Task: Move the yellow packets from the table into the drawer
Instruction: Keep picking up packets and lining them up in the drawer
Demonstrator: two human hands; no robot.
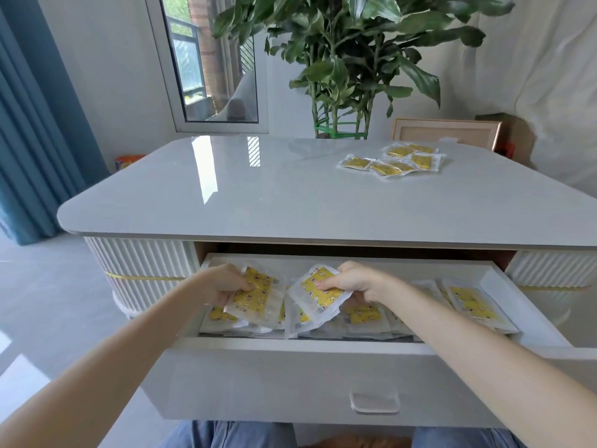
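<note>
Curtain point(29, 124) in blue hangs at the far left, and I can see the window point(206, 59) past the table's far left corner. My left hand point(226, 284) is down inside the open drawer point(290, 345), towards its left end, fingers curled closed around a yellow packet point(255, 297) that tilts up above the others. Just beside it, near the drawer's middle, my right hand point(350, 281) pinches a second yellow packet point(318, 291), thumb on top, fingers under, so that one is gripped tight too. Below both hands I see the drawer floor covered with more packets point(361, 315) lying flat, and a further one point(473, 303) resting at the drawer's right end. Its clear handle point(374, 403) sits low on the front panel. Up on the table point(258, 195), towards the far right corner, a cluster of yellow packets point(392, 161) lies loosely overlapped. Behind that edge stands a leafy plant point(352, 53), with a wooden frame point(447, 132) to its right.
</note>
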